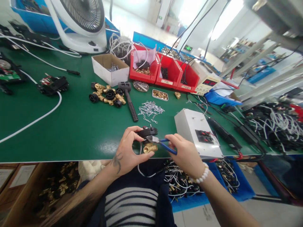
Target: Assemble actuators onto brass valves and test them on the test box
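My left hand (130, 148) grips a valve assembly near the table's front edge, its fingers on the black round actuator (148, 131) and its thumb at the brass valve body (149, 148) below. A white cable hangs down from this assembly. In my right hand (186, 151) is a pair of pliers (163, 143) with blue handles. The jaws of the pliers reach the place between the black part and the brass body; what they grip is too small to tell. Beyond my hands lies a pile of metal spring clips (150, 108).
A hammer (129, 101) lies beside brass fittings (109, 94) with black caps. Behind stand a white carton (110, 69), red bins (165, 74) and a fan (82, 22). A grey switch box (197, 132) sits right of my hands. Blue crates (182, 203) stand below the edge.
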`<state>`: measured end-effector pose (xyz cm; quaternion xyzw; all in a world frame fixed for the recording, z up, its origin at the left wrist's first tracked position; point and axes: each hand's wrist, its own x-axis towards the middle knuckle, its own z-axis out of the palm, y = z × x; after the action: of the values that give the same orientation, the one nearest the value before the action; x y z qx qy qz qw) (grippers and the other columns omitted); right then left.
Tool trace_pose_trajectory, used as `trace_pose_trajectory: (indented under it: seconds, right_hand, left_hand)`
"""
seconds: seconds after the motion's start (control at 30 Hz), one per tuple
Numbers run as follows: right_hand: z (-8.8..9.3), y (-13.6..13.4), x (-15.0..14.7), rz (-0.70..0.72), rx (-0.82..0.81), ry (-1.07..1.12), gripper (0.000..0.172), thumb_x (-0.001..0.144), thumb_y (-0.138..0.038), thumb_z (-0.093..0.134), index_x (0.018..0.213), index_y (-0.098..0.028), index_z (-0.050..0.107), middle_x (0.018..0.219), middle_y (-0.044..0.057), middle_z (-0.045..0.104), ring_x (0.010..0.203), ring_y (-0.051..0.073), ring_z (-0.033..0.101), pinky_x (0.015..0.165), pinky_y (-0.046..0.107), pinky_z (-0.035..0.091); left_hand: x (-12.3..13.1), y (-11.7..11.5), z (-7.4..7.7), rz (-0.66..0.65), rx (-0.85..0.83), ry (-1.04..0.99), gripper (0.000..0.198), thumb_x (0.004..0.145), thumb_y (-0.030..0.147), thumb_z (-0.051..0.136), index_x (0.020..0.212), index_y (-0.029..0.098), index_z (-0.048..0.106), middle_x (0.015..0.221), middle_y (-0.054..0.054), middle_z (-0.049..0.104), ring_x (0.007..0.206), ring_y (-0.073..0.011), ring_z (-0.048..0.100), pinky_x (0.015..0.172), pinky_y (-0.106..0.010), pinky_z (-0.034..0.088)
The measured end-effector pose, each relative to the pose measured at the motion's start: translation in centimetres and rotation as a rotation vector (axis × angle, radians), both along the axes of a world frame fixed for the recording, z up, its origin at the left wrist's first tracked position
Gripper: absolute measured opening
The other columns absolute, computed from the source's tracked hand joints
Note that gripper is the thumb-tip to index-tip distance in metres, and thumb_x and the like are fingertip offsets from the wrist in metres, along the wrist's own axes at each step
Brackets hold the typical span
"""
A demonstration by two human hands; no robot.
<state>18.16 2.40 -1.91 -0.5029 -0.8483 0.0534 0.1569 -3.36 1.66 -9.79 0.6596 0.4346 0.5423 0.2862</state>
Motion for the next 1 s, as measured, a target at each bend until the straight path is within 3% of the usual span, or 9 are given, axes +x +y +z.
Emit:
trace_pose_trajectory:
  seconds: [0.13,0.2,0.3,0.33,0.47,0.63,0.8,0.93,1.0]
  right_hand:
    - [0.2,-0.1,0.1,-0.106,0.232,0.287,0.015,0.090,-0.014,0.050,0.100,-0.022,0.058,0.086,0.004,0.066,0.070,0.016,0.061,0.064,0.028,0.048]
    - [0.0,0.0,0.1,-0.076,0.228,0.211,0.016,0.087,-0.012,0.049,0.097,-0.022,0.058,0.081,0.003,0.064,0.066,0.016,0.059,0.060,0.028,0.046]
    - [-0.3,0.3,0.0,0.023,0.046,-0.038,0.022,0.083,-0.008,0.046,0.093,-0.021,0.061,0.075,0.004,0.063,0.061,0.017,0.057,0.055,0.029,0.042]
    - [-0.3,0.3,0.1,0.018,0.043,-0.031,0.022,0.084,-0.008,0.046,0.095,-0.021,0.061,0.076,0.004,0.063,0.061,0.017,0.057,0.056,0.029,0.043]
    - [-0.2,0.4,0.4,-0.123,0.280,0.254,0.017,0.088,-0.013,0.050,0.099,-0.023,0.057,0.081,0.003,0.062,0.064,0.016,0.057,0.061,0.030,0.047]
    - [-0.4,0.7,0.3,0.061,0.038,-0.067,0.024,0.084,-0.007,0.044,0.093,-0.021,0.061,0.076,0.004,0.062,0.062,0.018,0.058,0.056,0.030,0.043]
    - [-0.3,0.8,0.5,-0.097,0.229,0.215,0.018,0.087,-0.012,0.049,0.100,-0.022,0.056,0.084,0.004,0.062,0.068,0.017,0.059,0.063,0.028,0.047]
    - [-0.3,1.0,0.3,0.055,0.043,-0.097,0.023,0.081,-0.007,0.048,0.096,-0.020,0.059,0.077,0.003,0.061,0.061,0.017,0.056,0.055,0.028,0.041]
    - [0.2,1.1,0.3,0.065,0.083,-0.087,0.023,0.084,-0.007,0.047,0.097,-0.020,0.060,0.078,0.004,0.062,0.063,0.017,0.057,0.057,0.029,0.043]
  left_hand:
    - [0.1,0.0,0.1,-0.006,-0.018,-0.008,0.037,0.070,0.022,0.084,0.090,0.020,0.053,0.120,-0.010,0.058,0.115,-0.0249,0.061,0.098,-0.046,0.053]
    - [0.1,0.0,0.1,-0.007,-0.021,-0.011,0.037,0.069,0.022,0.084,0.090,0.020,0.053,0.120,-0.010,0.058,0.115,-0.0252,0.061,0.097,-0.046,0.054]
    - [0.1,0.0,0.0,-0.009,-0.025,-0.030,0.036,0.070,0.023,0.083,0.091,0.021,0.053,0.120,-0.009,0.058,0.115,-0.0252,0.061,0.097,-0.047,0.054]
    - [0.0,0.0,0.0,-0.010,-0.030,-0.037,0.036,0.071,0.024,0.083,0.091,0.021,0.053,0.120,-0.010,0.058,0.115,-0.0252,0.061,0.097,-0.047,0.053]
    - [0.1,0.1,0.0,-0.016,-0.058,-0.052,0.036,0.070,0.024,0.083,0.088,0.021,0.053,0.120,-0.010,0.058,0.114,-0.0253,0.061,0.099,-0.048,0.053]
    - [0.1,0.1,-0.2,-0.019,-0.077,-0.094,0.036,0.069,0.024,0.084,0.089,0.020,0.053,0.120,-0.010,0.057,0.112,-0.0252,0.062,0.097,-0.049,0.053]
    - [0.2,0.1,-0.2,-0.028,-0.085,-0.092,0.036,0.069,0.024,0.084,0.088,0.020,0.053,0.120,-0.009,0.058,0.114,-0.0256,0.061,0.099,-0.049,0.052]
    - [0.2,0.2,0.0,-0.017,-0.061,-0.068,0.037,0.067,0.023,0.084,0.088,0.020,0.053,0.118,-0.009,0.059,0.113,-0.0255,0.061,0.098,-0.048,0.053]
    - [0.2,0.2,0.1,-0.013,-0.058,-0.060,0.037,0.067,0.022,0.084,0.087,0.020,0.053,0.118,-0.009,0.059,0.112,-0.0254,0.062,0.097,-0.048,0.054]
